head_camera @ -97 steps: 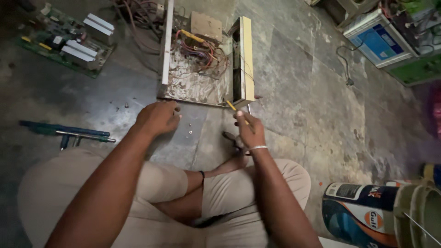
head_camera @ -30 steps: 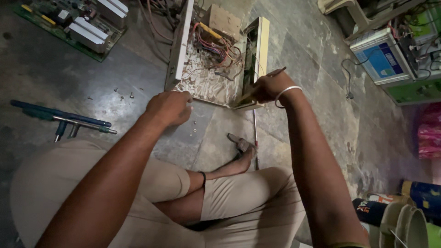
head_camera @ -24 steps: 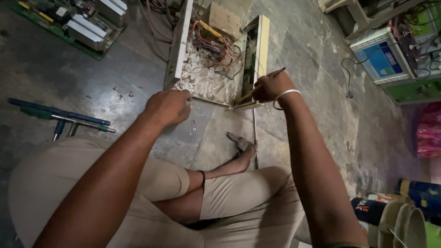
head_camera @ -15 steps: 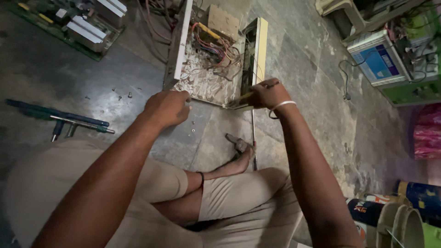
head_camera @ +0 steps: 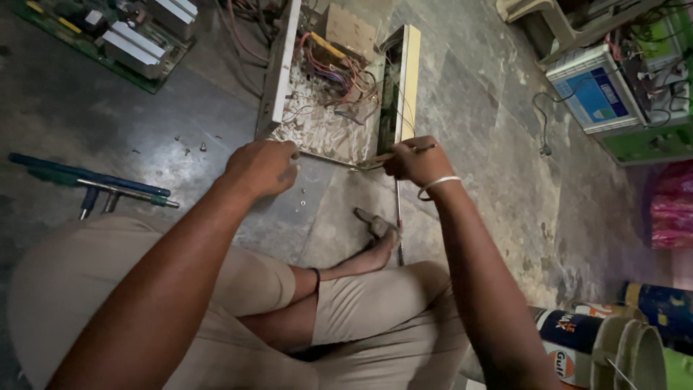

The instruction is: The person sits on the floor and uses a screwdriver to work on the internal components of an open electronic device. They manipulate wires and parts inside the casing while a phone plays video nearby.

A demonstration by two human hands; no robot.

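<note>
- Between the right hand's (head_camera: 413,160) closed fingers, a thin screwdriver (head_camera: 390,156) is gripped.
- Beneath the left hand's (head_camera: 261,167) curled, empty fingers, the open chassis (head_camera: 326,123) edge is pressed.

A white box-shaped unit (head_camera: 595,94) with a blue rectangular front panel stands on the floor at upper right, just beside a green casing (head_camera: 650,141). At the right edge lies a pink plastic package (head_camera: 673,206). Round tins (head_camera: 577,347) with dark blue, orange and white labels stand at lower right.
</note>
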